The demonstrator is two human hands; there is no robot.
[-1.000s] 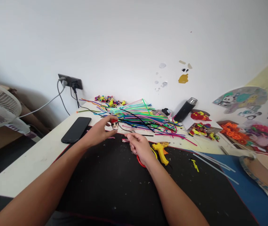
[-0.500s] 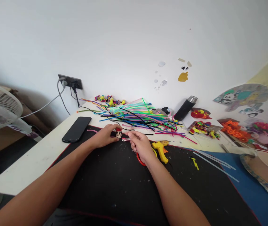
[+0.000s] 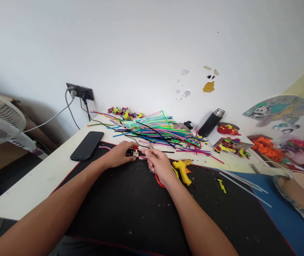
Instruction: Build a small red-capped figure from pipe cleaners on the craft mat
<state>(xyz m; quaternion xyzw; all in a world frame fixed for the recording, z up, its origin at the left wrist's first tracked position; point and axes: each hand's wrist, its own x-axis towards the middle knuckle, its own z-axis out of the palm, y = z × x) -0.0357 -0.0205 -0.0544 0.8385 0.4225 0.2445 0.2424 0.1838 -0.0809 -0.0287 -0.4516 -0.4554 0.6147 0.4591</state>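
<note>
My left hand (image 3: 120, 154) is closed around the side of a small figure (image 3: 135, 152) with a pale face, black markings and a red top. My right hand (image 3: 157, 163) is pinched just right of the figure, its fingertips close to it. Whatever sits in that pinch is too small or hidden to make out. Beneath my right hand and wrist lie scissors (image 3: 159, 180) with a red and yellow handle, partly covered. A small pinkish, shiny strip (image 3: 142, 158) shows between the two hands on the black mat (image 3: 120, 206).
Behind my hands spreads a pile of coloured pipe cleaners (image 3: 154, 128). A yellow glue gun (image 3: 183, 171) lies right of my right hand, near clear glue sticks (image 3: 244, 185). A black phone (image 3: 87, 145) rests at left. A dark flask (image 3: 211, 122) leans at the back.
My right hand's fingertips have shifted slightly left, closer to the figure. The figure is turned a little in my left hand, which stays in place.
</note>
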